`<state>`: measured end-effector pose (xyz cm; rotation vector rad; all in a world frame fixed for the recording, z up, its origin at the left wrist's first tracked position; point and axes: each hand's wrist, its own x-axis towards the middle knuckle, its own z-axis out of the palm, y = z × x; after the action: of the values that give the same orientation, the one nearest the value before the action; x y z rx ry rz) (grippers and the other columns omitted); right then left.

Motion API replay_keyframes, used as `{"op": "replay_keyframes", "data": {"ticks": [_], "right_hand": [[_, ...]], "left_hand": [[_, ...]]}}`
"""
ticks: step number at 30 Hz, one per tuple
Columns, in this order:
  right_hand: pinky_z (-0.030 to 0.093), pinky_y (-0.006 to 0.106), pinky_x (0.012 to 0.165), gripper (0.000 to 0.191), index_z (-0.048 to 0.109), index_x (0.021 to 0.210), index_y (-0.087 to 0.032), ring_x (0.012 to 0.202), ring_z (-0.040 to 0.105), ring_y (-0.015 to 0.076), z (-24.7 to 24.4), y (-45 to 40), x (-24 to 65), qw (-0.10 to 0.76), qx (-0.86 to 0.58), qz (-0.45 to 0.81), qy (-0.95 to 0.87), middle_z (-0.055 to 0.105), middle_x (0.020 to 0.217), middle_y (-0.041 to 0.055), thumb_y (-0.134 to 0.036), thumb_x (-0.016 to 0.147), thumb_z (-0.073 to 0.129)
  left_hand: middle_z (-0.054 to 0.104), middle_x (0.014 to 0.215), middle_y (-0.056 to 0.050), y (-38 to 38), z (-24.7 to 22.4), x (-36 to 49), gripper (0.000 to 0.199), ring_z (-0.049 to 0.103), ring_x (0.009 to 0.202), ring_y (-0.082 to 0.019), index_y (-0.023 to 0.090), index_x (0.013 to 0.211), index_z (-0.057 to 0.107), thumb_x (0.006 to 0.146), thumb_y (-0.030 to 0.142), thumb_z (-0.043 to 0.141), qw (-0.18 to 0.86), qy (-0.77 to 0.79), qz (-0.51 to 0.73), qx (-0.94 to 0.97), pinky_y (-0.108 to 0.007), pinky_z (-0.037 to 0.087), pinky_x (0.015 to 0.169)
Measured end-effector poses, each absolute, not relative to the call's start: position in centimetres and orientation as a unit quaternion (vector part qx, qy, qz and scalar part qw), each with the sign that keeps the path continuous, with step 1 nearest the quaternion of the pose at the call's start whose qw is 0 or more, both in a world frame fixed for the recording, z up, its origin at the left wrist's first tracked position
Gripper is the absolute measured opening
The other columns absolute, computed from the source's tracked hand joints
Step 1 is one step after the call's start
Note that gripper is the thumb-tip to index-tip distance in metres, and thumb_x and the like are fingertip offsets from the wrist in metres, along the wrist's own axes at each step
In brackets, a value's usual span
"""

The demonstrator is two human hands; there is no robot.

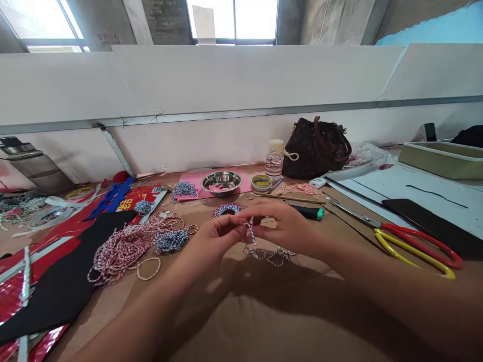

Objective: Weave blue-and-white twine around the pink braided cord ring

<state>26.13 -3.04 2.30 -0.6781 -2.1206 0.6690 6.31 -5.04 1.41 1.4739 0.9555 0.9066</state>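
Observation:
My left hand (224, 234) and my right hand (279, 223) meet at the middle of the table, fingertips close together. Both are closed in a pinch on a black-and-white cord (252, 235), which forms a small loop between them. The rest of this cord trails below onto the brown work surface (241, 311). Just behind my fingers lies a coil of red, white and blue cord (228, 210). To the left of my left hand rest a blue-and-white cord bundle (171, 241) and a large pile of red-and-white cord (124, 249).
A steel bowl (221, 183) with pink pieces stands behind my hands, beside tape rolls (261, 183), a bottle (275, 160) and a dark handbag (317, 148). Large scissors (411, 239) with red and yellow handles lie at right. Black fabric (64, 281) covers the left side.

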Motion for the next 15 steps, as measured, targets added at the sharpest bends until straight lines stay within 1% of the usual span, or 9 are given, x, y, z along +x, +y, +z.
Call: {"op": "replay_keyframes", "data": {"ticks": [2, 4, 6, 9, 11, 13, 15], "right_hand": [[0.051, 0.030, 0.080, 0.015, 0.078, 0.096, -0.026, 0.085, 0.065, 0.0150, 1.6, -3.6, 25.7, 0.437, -0.283, 0.254, -0.815, 0.071, 0.094, 0.0029, -0.023, 0.088, 0.065], [0.051, 0.030, 0.079, 0.013, 0.078, 0.087, -0.025, 0.084, 0.065, 0.0151, 1.0, -3.9, 25.6, 0.463, -0.297, 0.283, -0.785, 0.070, 0.090, 0.0023, -0.023, 0.088, 0.065], [0.050, 0.029, 0.078, 0.014, 0.075, 0.082, -0.023, 0.083, 0.064, 0.0156, 0.7, -4.0, 25.6, 0.469, -0.305, 0.340, -0.756, 0.069, 0.087, 0.0020, -0.027, 0.088, 0.064], [0.049, 0.030, 0.074, 0.021, 0.071, 0.080, -0.019, 0.078, 0.062, 0.0158, 0.5, -4.2, 25.9, 0.444, -0.322, 0.428, -0.718, 0.068, 0.080, 0.0019, -0.036, 0.090, 0.062], [0.048, 0.030, 0.073, 0.024, 0.070, 0.082, -0.019, 0.076, 0.060, 0.0154, 0.6, -4.3, 26.1, 0.432, -0.333, 0.461, -0.700, 0.067, 0.077, 0.0018, -0.039, 0.090, 0.062], [0.047, 0.030, 0.073, 0.025, 0.070, 0.083, -0.019, 0.075, 0.059, 0.0151, 0.6, -4.4, 26.3, 0.440, -0.331, 0.474, -0.687, 0.066, 0.077, 0.0015, -0.042, 0.088, 0.064], [0.046, 0.030, 0.073, 0.027, 0.069, 0.082, -0.019, 0.074, 0.058, 0.0148, 0.5, -4.3, 26.5, 0.459, -0.328, 0.475, -0.675, 0.065, 0.077, 0.0012, -0.045, 0.087, 0.065]], "left_hand": [[0.075, 0.091, -0.005, -5.2, 1.3, 6.4, 0.032, 0.069, 0.090, -0.021, 0.019, 0.092, 0.067, 0.079, 0.047, 0.072, 0.554, 0.399, 0.368, 0.632, -0.038, 0.049, 0.092], [0.076, 0.089, -0.005, -5.3, 1.1, 6.5, 0.033, 0.070, 0.090, -0.021, 0.019, 0.091, 0.068, 0.076, 0.048, 0.074, 0.560, 0.399, 0.360, 0.631, -0.038, 0.050, 0.092], [0.077, 0.089, -0.005, -5.3, 0.9, 6.5, 0.032, 0.071, 0.092, -0.022, 0.019, 0.092, 0.069, 0.075, 0.046, 0.074, 0.561, 0.407, 0.353, 0.628, -0.039, 0.049, 0.093], [0.078, 0.091, -0.004, -5.4, 0.7, 6.6, 0.029, 0.070, 0.094, -0.022, 0.020, 0.093, 0.071, 0.077, 0.044, 0.073, 0.558, 0.430, 0.318, 0.635, -0.038, 0.049, 0.093], [0.078, 0.090, -0.005, -5.3, 0.8, 6.6, 0.029, 0.070, 0.093, -0.023, 0.019, 0.090, 0.072, 0.077, 0.045, 0.072, 0.555, 0.438, 0.294, 0.643, -0.039, 0.049, 0.092], [0.079, 0.090, -0.005, -4.9, 1.2, 6.2, 0.029, 0.071, 0.092, -0.024, 0.020, 0.086, 0.073, 0.078, 0.048, 0.070, 0.534, 0.454, 0.311, 0.642, -0.040, 0.050, 0.092], [0.079, 0.091, -0.006, -4.6, 2.0, 5.6, 0.030, 0.070, 0.092, -0.025, 0.020, 0.086, 0.074, 0.078, 0.048, 0.070, 0.471, 0.490, 0.366, 0.636, -0.041, 0.051, 0.091]]}}
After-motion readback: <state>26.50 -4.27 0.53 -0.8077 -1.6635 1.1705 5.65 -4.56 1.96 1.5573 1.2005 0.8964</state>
